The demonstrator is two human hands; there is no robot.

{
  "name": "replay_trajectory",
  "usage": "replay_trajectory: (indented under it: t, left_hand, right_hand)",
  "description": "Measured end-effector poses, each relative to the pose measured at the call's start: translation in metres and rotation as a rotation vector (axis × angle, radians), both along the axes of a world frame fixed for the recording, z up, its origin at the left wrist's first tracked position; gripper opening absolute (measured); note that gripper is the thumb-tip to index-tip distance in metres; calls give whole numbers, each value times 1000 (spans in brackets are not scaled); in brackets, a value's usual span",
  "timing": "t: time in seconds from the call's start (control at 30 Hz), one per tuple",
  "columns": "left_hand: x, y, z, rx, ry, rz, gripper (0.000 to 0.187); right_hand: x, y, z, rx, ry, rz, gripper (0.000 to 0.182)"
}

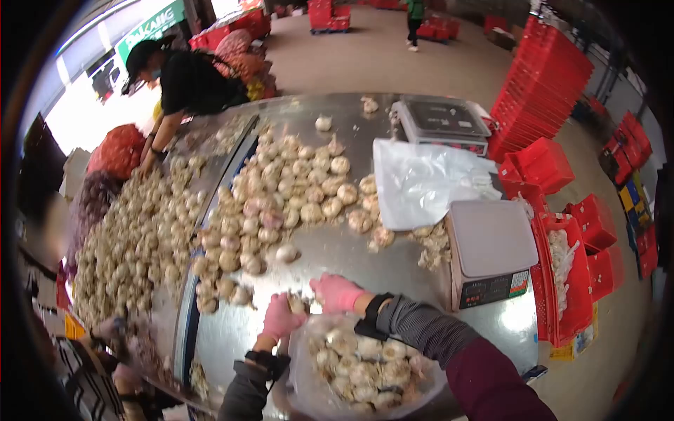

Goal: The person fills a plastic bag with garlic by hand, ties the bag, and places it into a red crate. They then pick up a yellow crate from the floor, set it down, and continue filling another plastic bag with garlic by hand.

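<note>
Both hands, in pink gloves, are over the near part of the metal counter [421, 274] in the head view. The left hand [284, 317] has its fingers closed around a garlic bulb [298, 304], just above the rim of a clear plastic bag [437, 386]. The right hand [338, 293] is beside it, a little to the right, with its fingers curled toward the bulb; whether it grips anything cannot be told.

The bag stands open at the near edge, holding many bagged bulbs [365, 365]. Left of centre, a loose heap of garlic [281, 182] spreads toward the far side, with one pale bulb [286, 253] at its near right edge. A raised divider [210, 217] separates this heap from a larger pile [133, 238] on the left.

On the right is a scale [491, 242] with a flat pan; dry scraps [432, 249] lie just left of it. Beyond it, flat plastic bags [428, 182] lie in front of a second scale [446, 121]. Red crates [572, 281] line the right side, and a tall stack of crates [540, 84] rises at the far right.

At the far left, a co-worker [196, 81] in a black cap leans over the larger pile, a bare hand [149, 163] at its far edge, next to a red mesh sack [116, 151].
</note>
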State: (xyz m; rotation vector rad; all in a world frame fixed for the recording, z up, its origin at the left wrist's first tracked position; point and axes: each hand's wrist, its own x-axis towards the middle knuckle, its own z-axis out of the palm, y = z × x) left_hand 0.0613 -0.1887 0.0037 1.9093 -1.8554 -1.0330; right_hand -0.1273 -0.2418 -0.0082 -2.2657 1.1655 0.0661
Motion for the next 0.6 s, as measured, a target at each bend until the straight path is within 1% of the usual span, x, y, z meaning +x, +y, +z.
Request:
replay_trajectory:
  t: [0.03,0.07,0.1,0.13,0.17,0.2,0.23,0.3,0.33,0.37,0.4,0.43,0.47,0.5,0.53,0.57,0.6]
  left_hand:
    - [9,12,2,90,267,23,59]
    - [17,22,-2,144,757,79,58]
    - [23,33,-4,165,1244,155,57]
    - [9,51,55,295,1504,301,57]
    - [8,65,76,318,1597,328,58]
    - [8,75,80,341,1825,230,58]
    - [0,89,97,377,1913,269,48]
    - [-14,113,115,297,1927,266,37]
    - [-24,120,115,303,1933,280,37]
    - [-36,127,113,-266,1373,182,34]
    - [-46,138,110,-732,743,75,31]
    - [-55,148,120,-714,756,75,31]
    - [-63,156,135,-273,1240,229,32]
    - [-70,161,150,226,1665,379,33]
    - [-79,166,156,312,1678,467,31]
    - [-85,169,143,319,1677,458,31]
    - [-89,169,116,201,1418,377,31]
  right_hand:
    - [0,8,16,144,-233,-69,54]
    - [-5,26,30,629,-703,-313,42]
    - [-9,36,42,990,-982,-339,30]
    - [-7,50,61,1404,-1237,-435,23]
    - [-7,67,90,1432,-1284,-503,23]
    - [-8,78,119,1433,-1326,-567,23]
    - [-9,86,136,1463,-1307,-540,23]
    - [-16,108,156,1403,-1345,-558,22]
    - [-18,117,162,1412,-1336,-569,22]
    - [-21,126,165,1338,-1379,-515,22]
    - [-27,136,166,1264,-1419,-468,21]
    - [-34,144,168,1264,-1415,-492,21]
    - [-42,149,172,1186,-1376,-459,21]
    - [-50,154,173,1107,-1336,-421,20]
    - [-60,161,167,1077,-1275,-443,21]
    - [-63,171,162,1069,-1279,-449,21]
    - [-66,182,157,825,-1133,-486,22]
